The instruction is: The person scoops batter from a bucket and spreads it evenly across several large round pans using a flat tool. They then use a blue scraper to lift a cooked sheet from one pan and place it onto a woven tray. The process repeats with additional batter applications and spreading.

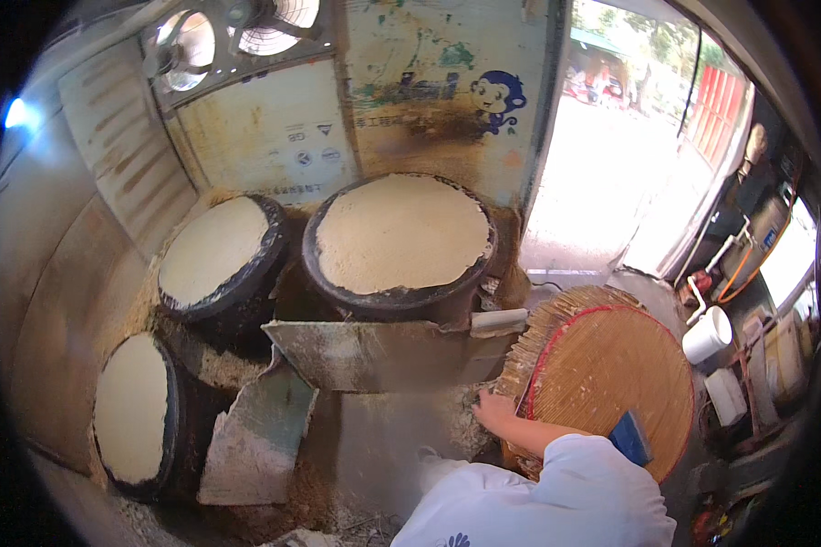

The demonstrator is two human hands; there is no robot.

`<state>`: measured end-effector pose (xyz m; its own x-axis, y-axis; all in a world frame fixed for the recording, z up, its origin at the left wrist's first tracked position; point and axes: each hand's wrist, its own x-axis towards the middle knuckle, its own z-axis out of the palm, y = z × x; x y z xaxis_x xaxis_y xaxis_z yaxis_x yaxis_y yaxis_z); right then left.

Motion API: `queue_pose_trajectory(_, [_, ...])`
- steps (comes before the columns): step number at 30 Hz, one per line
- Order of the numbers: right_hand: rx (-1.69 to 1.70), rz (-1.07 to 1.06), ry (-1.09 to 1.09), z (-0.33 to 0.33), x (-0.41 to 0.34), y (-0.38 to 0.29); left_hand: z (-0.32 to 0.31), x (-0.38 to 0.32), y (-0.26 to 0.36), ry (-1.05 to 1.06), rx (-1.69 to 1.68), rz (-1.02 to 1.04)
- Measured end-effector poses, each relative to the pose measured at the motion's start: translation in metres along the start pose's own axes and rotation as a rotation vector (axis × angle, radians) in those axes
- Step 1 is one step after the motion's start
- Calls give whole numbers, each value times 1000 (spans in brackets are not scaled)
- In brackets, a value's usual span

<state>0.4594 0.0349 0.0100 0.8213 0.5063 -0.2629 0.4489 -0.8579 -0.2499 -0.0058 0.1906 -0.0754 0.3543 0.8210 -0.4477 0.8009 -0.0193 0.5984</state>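
My left hand (494, 411) is at the left edge of a thick round reed-like lid (616, 383) with a red band. Its fingers curl at the edge, but how firmly they grip does not show. A blue flat-bladed tool, probably a scraper (631, 439), touches or hovers just over the lid's face, partly covered by my white sleeve (581, 455). My right hand is out of view. To the left stand a big dark vat (311, 236), a second vat (274, 236) and a third vat (174, 417), each topped with a pale beige layer.
Worn boards (376, 352) and a bent panel (260, 437) stand between the vats and me. A white bucket (707, 335) and pipes lie right of the lid. Beyond them, a bright doorway (588, 184) opens outdoors. Fans (185, 51) sit high in the back wall.
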Motion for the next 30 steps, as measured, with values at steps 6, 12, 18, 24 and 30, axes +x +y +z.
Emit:
queue_pose_trajectory(6, [-135,244,-29,-21,3,30,-1,85,60,-154,26,84])
queue_pose_trajectory(12, [49,336,56,1,-5,38,6,139,86,-280,99,96])
queue_pose_trajectory(18, [222,456,189,1,-10,32,7,170,84,-355,121,64])
queue_pose_trajectory(24, [276,607,163,-4,-6,20,0,189,45,-381,87,23])
queue_pose_trajectory(30, [101,735,118,0,2,3,-25,207,-12,-394,48,3])
